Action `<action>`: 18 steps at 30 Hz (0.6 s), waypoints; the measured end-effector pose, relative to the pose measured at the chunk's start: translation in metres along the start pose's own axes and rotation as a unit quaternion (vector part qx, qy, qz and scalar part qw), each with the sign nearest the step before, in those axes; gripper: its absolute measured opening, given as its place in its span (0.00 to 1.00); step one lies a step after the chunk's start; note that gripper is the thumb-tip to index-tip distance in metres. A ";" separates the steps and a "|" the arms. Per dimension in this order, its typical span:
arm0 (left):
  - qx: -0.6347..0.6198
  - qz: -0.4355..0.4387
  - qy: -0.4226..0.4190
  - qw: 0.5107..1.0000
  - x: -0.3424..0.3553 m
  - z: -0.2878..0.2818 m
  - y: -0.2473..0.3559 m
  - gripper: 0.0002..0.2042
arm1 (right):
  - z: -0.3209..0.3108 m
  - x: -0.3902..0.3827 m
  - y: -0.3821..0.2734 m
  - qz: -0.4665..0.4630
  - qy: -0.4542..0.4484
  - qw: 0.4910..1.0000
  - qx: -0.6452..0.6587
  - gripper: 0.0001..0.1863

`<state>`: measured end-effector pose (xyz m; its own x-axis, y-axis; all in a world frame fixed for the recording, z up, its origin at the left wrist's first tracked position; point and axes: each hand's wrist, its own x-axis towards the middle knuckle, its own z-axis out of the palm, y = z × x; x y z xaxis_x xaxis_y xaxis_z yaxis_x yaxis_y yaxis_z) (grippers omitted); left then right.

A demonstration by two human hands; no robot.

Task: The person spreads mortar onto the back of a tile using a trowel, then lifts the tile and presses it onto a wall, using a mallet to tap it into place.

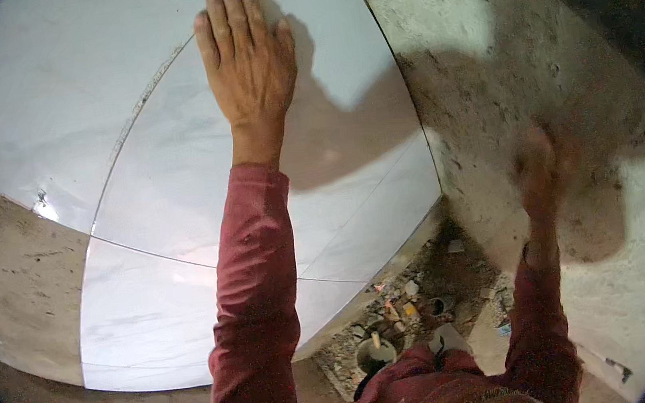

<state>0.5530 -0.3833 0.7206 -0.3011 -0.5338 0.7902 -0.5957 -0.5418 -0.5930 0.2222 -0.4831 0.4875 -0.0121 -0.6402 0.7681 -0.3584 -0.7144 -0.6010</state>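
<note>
My left hand [250, 73] lies flat on a glossy white marbled tile [182, 170], its fingers stretched toward the top of the view and holding nothing. The fingertips reach the joint with the neighbouring white tile [45, 107]. Traces of rough mortar [141, 103] show along that joint. Off to the right, my right hand [543, 162] is smeared by motion in front of a rough plastered wall [479, 102]. Its fingers cannot be made out, nor whether anything is in them. Lower down, another white tile [150, 303] adjoins below a thin dark joint.
Below the tiles, the floor holds rubble [410, 289] and a bucket [385, 351] with a light-coloured tool handle in it. Bare rough wall [16, 263] borders the tiles at left. A small dark fitting [621, 370] sticks out of the wall at lower right.
</note>
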 end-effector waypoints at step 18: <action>0.049 -0.026 -0.005 0.998 0.001 -0.002 0.006 0.28 | 0.176 0.134 -0.168 0.033 -0.076 0.911 0.405 0.22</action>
<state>0.5472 -0.3858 0.7184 -0.2638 -0.5093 0.8191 -0.5347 -0.6296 -0.5637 0.4450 -0.4987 0.6525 0.1423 -0.6775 0.7216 0.4442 -0.6077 -0.6583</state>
